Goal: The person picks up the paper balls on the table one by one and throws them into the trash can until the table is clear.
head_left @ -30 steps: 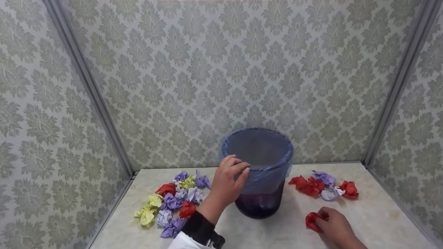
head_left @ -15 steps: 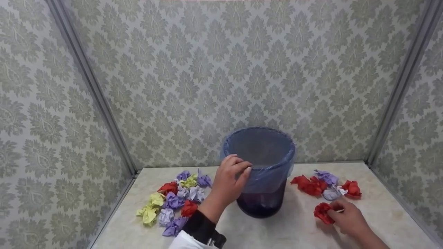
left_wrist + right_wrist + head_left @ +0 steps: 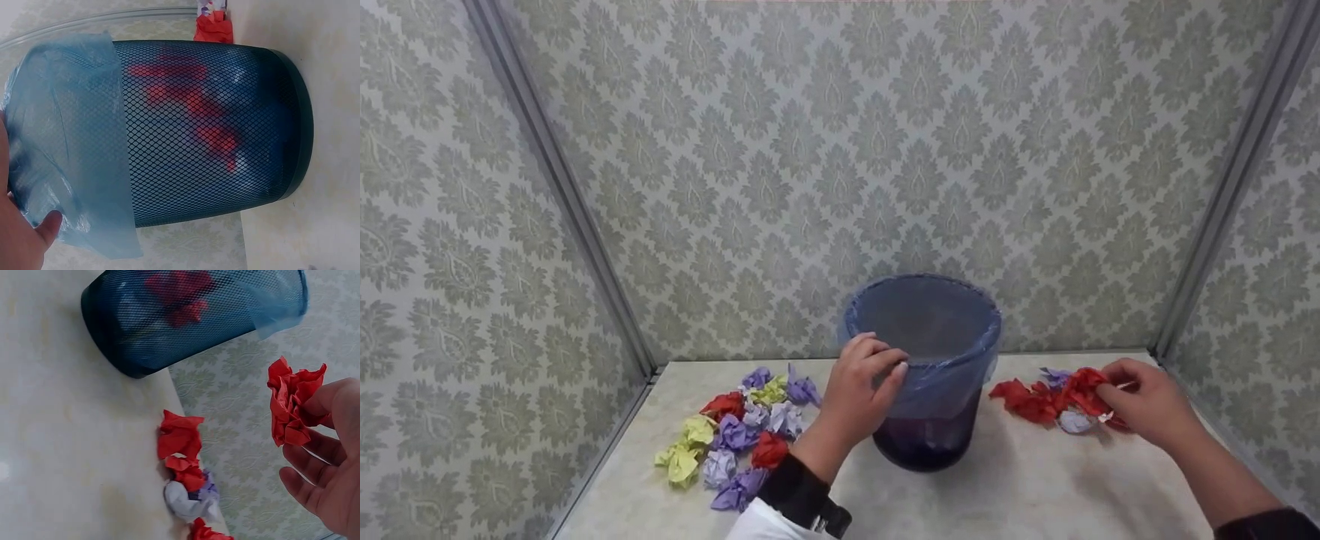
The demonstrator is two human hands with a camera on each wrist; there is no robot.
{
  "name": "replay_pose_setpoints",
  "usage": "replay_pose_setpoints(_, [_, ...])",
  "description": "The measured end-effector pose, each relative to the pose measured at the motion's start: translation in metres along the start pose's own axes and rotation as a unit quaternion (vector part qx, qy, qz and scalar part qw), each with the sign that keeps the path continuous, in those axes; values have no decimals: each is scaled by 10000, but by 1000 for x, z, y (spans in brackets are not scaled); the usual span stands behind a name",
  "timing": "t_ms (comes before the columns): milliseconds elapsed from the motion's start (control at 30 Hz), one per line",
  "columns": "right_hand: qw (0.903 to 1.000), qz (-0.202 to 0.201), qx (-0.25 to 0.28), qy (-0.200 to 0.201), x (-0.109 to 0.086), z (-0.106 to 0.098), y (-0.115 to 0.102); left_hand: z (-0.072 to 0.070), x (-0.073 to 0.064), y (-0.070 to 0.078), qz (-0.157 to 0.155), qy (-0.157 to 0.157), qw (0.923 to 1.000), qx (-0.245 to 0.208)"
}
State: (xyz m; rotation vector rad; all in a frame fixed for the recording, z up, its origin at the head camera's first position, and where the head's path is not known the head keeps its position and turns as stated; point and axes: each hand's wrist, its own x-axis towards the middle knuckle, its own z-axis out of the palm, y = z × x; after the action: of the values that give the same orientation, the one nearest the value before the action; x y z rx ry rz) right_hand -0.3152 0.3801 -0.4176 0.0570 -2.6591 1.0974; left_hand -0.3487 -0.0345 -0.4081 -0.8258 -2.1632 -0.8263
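Observation:
A mesh wastebasket (image 3: 185, 135) with a translucent blue bag (image 3: 937, 386) folded over its rim stands mid-table. My left hand (image 3: 859, 386) grips its near left rim, fingers over the edge and thumb (image 3: 49, 226) outside against the bag. Red paper shows through the mesh. On the right, my right hand (image 3: 1151, 397) pinches a crumpled red paper ball (image 3: 292, 402) between thumb and fingers, raised above the table. Behind it in the head view lie more red paper balls (image 3: 1024, 401), a white one (image 3: 1076, 422) and a partly hidden purple one (image 3: 1056, 377).
Left of the basket is a pile of crumpled paper: yellow balls (image 3: 682, 465), purple balls (image 3: 739, 489), red balls (image 3: 769, 450) and pale ones (image 3: 720, 469). Patterned wall panels (image 3: 780, 187) enclose the table (image 3: 960, 510) at the back and both sides.
My right hand has lifted the red paper ball from the table and carried it up, back and to the right, over the other balls. My left hand stays on the rim.

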Motion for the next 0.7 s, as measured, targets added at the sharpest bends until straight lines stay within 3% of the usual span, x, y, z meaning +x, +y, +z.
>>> replay_pose_setpoints(400, [9970, -733, -215, 158, 28, -49, -77, 3, 1, 0, 120, 88, 9999, -78])
replay_pose_setpoints(700, [9925, -1188, -299, 30, 54, -54, -149, 3, 2, -2, 139, 86, 9998, -115])
